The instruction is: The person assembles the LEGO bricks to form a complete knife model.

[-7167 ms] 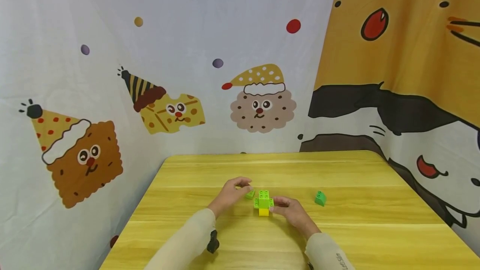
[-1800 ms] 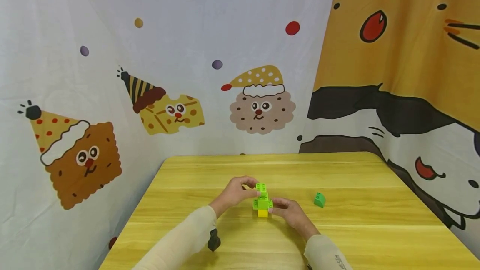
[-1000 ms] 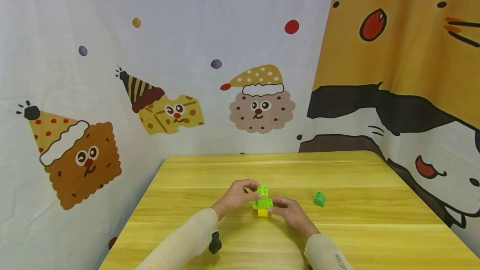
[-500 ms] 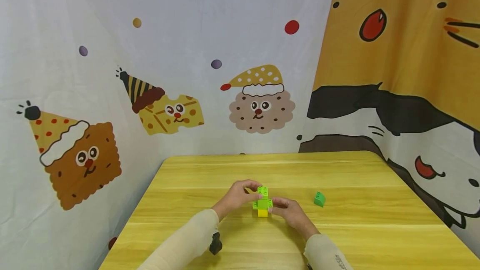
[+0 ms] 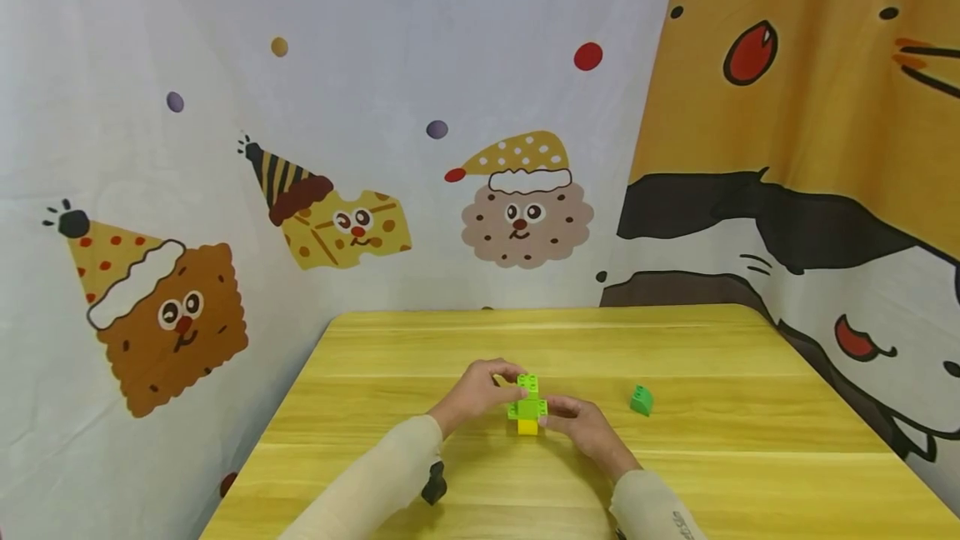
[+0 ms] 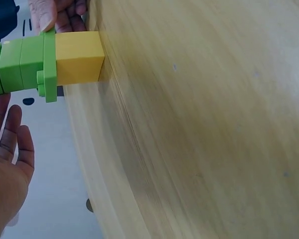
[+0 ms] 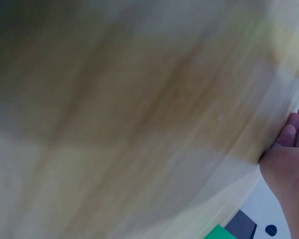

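A stack of toy building bricks stands upright on the table, ringed by both hands. At its bottom is a yellow brick [image 5: 527, 427]; above come a wider green plate [image 6: 50, 67] and bright green bricks [image 6: 12, 64]. My left hand [image 5: 480, 394] pinches the top green brick [image 5: 528, 384] from the left, thumb in front and fingers behind. On the other side, my right hand [image 5: 585, 427] holds the stack low down, its thumb at the plate's edge in the left wrist view. The right wrist view shows only part of the right hand [image 7: 291, 149].
A loose darker green brick [image 5: 641, 400] with a curved side lies right of the stack. The wooden table [image 5: 375, 348] ends at a cartoon-printed cloth [image 5: 510, 40] behind. A black device [image 5: 434, 483] sits at the left wrist.
Earlier the left hand was at a loose green brick left of the stack; now that brick sits on top, in its grip. The right hand stays at the stack. Little moves over the last second.
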The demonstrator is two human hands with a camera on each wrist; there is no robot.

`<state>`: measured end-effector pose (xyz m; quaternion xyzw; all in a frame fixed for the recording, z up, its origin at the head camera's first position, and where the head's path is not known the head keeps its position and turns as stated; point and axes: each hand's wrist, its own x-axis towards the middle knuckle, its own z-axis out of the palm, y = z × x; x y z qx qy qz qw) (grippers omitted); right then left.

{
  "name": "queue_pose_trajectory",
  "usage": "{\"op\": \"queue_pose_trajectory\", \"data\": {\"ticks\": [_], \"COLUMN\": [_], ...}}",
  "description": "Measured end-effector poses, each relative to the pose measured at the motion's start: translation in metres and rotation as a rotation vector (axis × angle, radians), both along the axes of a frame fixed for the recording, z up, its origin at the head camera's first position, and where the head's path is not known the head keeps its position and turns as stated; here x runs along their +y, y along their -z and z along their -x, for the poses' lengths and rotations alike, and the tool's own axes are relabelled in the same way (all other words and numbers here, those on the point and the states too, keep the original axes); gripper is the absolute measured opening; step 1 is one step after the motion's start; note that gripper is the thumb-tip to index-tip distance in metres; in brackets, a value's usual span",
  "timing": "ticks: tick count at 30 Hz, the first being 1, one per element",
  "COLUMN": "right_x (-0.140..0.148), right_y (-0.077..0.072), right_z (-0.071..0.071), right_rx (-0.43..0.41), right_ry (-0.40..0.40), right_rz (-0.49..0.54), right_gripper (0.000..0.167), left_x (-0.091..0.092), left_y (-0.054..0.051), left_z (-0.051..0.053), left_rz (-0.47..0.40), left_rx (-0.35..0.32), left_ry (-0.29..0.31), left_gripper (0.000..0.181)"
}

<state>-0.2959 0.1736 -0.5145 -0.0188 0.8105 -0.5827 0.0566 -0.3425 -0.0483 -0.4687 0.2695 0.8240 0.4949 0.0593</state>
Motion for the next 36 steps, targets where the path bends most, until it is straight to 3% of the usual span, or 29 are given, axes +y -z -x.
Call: {"op": "queue_pose_trajectory", "data": {"ticks": [10,20,36], "right_x": [0.0,0.001,0.001], "right_y": [0.001,0.003,0.002], "right_z": [0.0,0.001,0.001], "right_rx": [-0.01,0.0,0.005], "right_ry": [0.011,-0.015,-0.034], "right_rz": [0.004,0.022,0.019], "right_gripper": [0.052,0.052,0.053], "left_x": [0.002,0.002,0.007], "left_y": [0.002,0.011,0.013], "left_z": [-0.002,-0.004,-0.005], "left_rz": [-0.024,-0.045,-0.102], "left_rx": [0.008,-0.002,-0.066], "left_ry": [-0.011,-0.026,-0.017], "left_gripper": [0.022,0.026,0.026]}}
